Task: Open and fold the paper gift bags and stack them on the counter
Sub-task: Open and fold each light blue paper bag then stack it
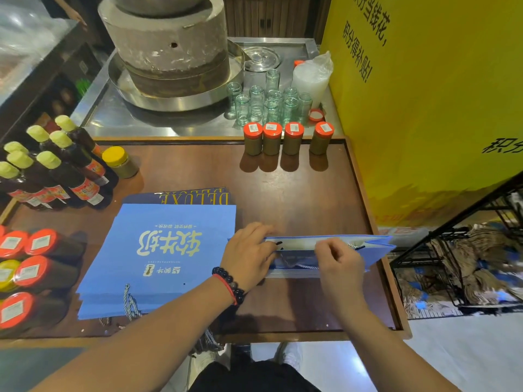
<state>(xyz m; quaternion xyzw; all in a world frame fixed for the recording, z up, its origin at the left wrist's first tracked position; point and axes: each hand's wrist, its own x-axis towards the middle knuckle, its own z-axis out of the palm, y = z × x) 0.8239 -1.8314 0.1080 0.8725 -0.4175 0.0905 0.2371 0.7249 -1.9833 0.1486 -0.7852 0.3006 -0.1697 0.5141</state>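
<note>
Both hands, left (249, 251) and right (338, 260), are pinching the bag (376, 248) rim near the counter (297, 176) front-right corner (light, creasable paper; grip rim edges).

- stack of flat bags (158, 258) sits left on the counter (297, 188), open bag (376, 247) just right of it
- left hand (249, 256) and right hand (339, 261) both on the open bag
- four jars (287, 138) along the back edge, bottles (53, 168) far left
</note>
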